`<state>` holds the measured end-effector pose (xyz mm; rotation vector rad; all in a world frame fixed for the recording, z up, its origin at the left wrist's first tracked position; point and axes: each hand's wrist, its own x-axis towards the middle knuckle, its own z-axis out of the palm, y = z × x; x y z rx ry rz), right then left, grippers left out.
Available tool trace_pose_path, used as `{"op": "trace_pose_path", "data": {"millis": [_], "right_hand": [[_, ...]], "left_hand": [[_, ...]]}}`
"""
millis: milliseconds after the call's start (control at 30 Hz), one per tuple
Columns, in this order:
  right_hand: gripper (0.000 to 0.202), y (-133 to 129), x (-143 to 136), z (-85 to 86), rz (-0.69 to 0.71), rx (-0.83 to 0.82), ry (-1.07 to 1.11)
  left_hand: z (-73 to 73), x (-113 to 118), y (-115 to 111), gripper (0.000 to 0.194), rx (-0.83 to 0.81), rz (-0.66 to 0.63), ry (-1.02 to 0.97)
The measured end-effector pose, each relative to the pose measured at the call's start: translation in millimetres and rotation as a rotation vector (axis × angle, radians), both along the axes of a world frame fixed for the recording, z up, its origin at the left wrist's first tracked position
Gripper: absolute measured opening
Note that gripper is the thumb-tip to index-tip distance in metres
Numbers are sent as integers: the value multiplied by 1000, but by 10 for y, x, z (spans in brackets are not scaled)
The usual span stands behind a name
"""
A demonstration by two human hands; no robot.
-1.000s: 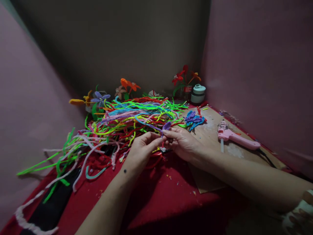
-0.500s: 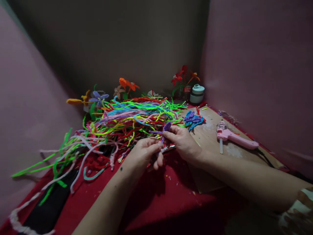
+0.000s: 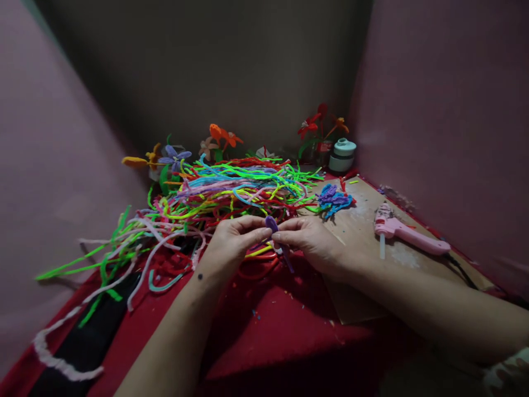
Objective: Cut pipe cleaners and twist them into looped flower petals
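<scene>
Between both hands is a purple pipe cleaner, bent into a petal-like loop at the top with a tail hanging down to the right. My left hand pinches it from the left, thumb and forefinger closed. From the right, my right hand pinches the same piece with its fingertips. A large pile of multicoloured pipe cleaners lies just beyond the hands. Under the hands, red scissors handles partly show on the red cloth.
A pink glue gun rests on a brown board at right, near blue and purple pipe-cleaner pieces. Behind stand pipe-cleaner flowers and a pale green jar. A black object lies at left.
My left hand has risen to the purple piece, its fingers now level with my right hand's. The purple loop has turned and its tail points down. The view has shifted slightly.
</scene>
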<state>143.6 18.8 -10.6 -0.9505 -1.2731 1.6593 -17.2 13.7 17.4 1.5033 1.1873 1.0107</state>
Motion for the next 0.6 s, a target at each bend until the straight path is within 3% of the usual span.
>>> {"op": "trace_pose_path", "data": {"millis": [200,433,600], "right_hand": [[13,22,5,-62,28,40,-21],[22,-2,4,11,20,44,-76],[21,-2,14,41,28,85,-118]], "left_hand": [[-18,-2,10,16,-69,-8,-94],[-28,11,0,15,-42,-74,-76],[-83,41,-8,14,-22,-28,-89]]}}
